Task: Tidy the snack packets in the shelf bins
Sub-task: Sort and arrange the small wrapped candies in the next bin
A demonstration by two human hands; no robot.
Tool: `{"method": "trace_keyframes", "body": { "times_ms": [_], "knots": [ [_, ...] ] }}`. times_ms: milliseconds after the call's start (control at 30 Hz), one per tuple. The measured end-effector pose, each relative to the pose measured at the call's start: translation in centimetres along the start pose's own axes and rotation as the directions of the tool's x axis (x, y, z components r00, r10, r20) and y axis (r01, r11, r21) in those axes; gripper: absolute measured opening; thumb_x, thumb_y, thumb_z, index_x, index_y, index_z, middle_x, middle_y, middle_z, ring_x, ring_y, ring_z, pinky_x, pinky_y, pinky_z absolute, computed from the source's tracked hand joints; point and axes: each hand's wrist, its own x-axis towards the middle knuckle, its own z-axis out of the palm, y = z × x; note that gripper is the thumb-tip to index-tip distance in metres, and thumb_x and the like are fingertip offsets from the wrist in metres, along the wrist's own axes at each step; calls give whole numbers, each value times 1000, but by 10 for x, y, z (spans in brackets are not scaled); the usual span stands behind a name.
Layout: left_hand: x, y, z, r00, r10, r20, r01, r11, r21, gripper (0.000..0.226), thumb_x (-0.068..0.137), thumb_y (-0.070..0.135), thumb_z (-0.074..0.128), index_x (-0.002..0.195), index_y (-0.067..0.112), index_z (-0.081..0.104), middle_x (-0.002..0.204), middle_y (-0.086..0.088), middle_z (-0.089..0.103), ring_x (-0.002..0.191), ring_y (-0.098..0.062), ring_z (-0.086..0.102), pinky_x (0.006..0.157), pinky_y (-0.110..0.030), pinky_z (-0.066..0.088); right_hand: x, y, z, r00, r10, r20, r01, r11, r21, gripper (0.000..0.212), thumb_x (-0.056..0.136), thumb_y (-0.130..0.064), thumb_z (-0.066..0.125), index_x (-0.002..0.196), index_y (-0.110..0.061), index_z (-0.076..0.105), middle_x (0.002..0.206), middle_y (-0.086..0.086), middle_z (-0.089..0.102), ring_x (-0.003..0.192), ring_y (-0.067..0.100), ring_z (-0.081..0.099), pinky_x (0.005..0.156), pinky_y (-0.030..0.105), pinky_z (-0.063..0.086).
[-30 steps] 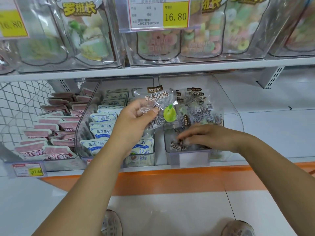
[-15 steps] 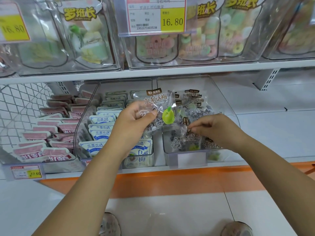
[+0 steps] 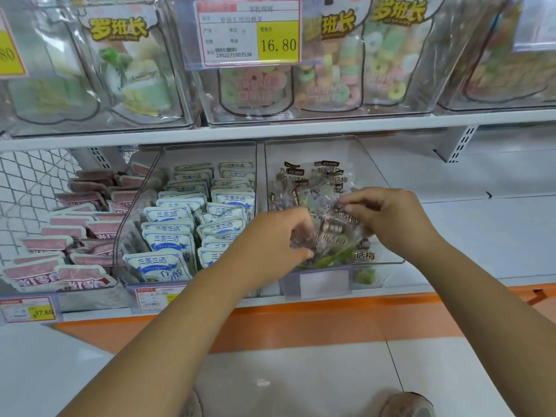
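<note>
Hands are both on one clear plum packet [image 3: 334, 228], held just above the front of the clear bin [image 3: 371, 167] on the lower shelf [image 3: 481, 236]. More of the same packets are piled in it. The left hand [image 3: 278, 237] has its fingers curled round the packet's left edge, and the right hand [image 3: 391, 218] pinches the top right corner. It's a bit blurry there, though. Blue-and-white packets [image 3: 173, 236] stand in rows in the middle bin [image 3: 141, 206], with pink packets [image 3: 63, 246] further left. A price tag [image 3: 249, 33] above reads 16.80.
</note>
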Motion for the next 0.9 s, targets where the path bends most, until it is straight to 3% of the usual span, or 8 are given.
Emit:
{"method": "trace_keyframes", "body": {
  "times_ms": [167,267,367,467,533,667,833,900],
  "knots": [
    [-3,-2,12,991,104,83,-123,957,262,46,84,46,66,123,46,41,118,16,61,100,-8,57,86,-29,48,-4,1,-7,997,-57,47,61,993,-98,17,86,-17,69,97,-29,75,82,-18,70,63,1,64,68,23,55],
    [-4,-11,12,980,197,6,-193,957,218,22,89,42,61,110,38,65,109,14,62,97,-8,56,85,-28,48,-5,0,-7,991,27,134,-20,998,-52,28,84,-18,71,107,-34,70,83,-10,71,67,10,67,72,27,57],
    [-5,-23,22,954,299,13,-281,880,382,15,86,31,63,88,24,76,87,9,67,83,-14,58,77,-31,52,-7,-2,-8,928,146,344,-165,986,28,30,80,-17,75,107,-29,70,82,-6,71,72,10,68,75,22,56],
    [-9,-26,23,962,272,-31,-246,908,340,16,85,29,69,101,26,70,95,11,67,92,-12,55,83,-22,41,-9,-7,-2,920,115,375,-99,993,-62,11,80,-18,75,91,-17,74,78,1,69,56,-4,55,54,4,39],
    [-14,-29,16,960,260,-107,-210,915,344,27,82,30,72,108,27,65,102,12,63,100,-8,48,88,-19,35,-11,-9,5,938,64,340,-50,997,-52,10,81,-17,74,91,-17,75,79,-6,69,60,-7,56,56,2,38],
    [-20,-34,9,964,230,-133,-153,891,427,37,77,38,74,109,23,64,107,6,59,108,-13,46,98,-26,36,-14,-7,14,942,-59,329,133,969,-208,14,83,-20,72,95,-26,74,88,-8,69,79,2,61,71,12,45],
    [-25,-33,19,970,223,-97,-143,846,514,61,80,40,68,134,18,50,134,2,52,126,-16,43,110,-26,18,-12,1,27,907,-103,409,236,928,-289,16,83,-23,71,99,-25,75,91,-5,52,79,5,51,73,20,38],
    [-26,-35,24,962,262,-81,-173,807,565,44,87,38,57,128,22,58,130,6,58,124,-15,48,112,-31,18,-13,3,38,877,-84,472,240,929,-281,17,85,-27,69,101,-26,74,89,-7,50,83,7,48,73,21,36]
  ]
}}
